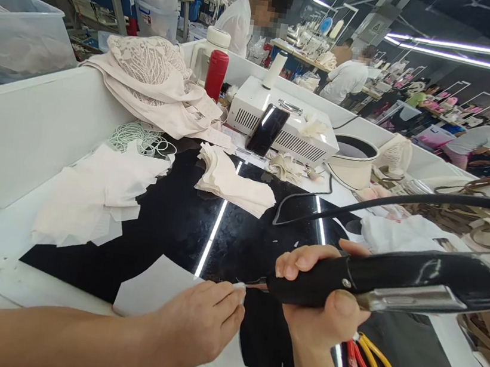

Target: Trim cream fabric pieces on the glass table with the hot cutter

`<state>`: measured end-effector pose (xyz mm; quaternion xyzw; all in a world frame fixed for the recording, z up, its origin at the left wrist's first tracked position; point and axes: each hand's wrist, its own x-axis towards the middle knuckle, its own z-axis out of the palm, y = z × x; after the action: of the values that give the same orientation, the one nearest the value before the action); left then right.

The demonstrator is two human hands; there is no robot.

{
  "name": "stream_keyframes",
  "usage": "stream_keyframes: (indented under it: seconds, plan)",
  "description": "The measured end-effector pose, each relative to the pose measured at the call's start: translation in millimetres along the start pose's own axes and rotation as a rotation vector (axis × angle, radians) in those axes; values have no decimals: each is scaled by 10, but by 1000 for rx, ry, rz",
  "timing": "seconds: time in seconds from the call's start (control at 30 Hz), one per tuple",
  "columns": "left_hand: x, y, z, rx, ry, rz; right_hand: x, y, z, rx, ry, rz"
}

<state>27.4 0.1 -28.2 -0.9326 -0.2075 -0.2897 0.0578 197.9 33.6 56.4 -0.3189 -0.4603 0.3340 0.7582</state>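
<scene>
Right hand (316, 325) gripped a black corded tool (431, 274); left hand (204, 319) pinched a small white piece (239, 286) at the tool's left end, above a white sheet (147, 288). Surface: glossy black board (172, 222) bore a cream fabric stack (235, 185), far side. Room: a co-worker (235, 23) in white showed beyond.

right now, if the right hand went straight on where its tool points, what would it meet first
Most likely the left hand: the black tool in the right hand points at it, though exact depth is unclear.
</scene>
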Motion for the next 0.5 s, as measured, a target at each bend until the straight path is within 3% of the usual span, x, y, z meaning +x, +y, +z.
stream_keyframes:
  seconds: [0.23, 0.5]
  plan:
    - [16, -18, -32, 7, -48, 11, -16, 4, 10, 44, -2, -3]
    - [35, -18, -52, -9, 10, -7, -8, 13, 64, 29, -9, 5]
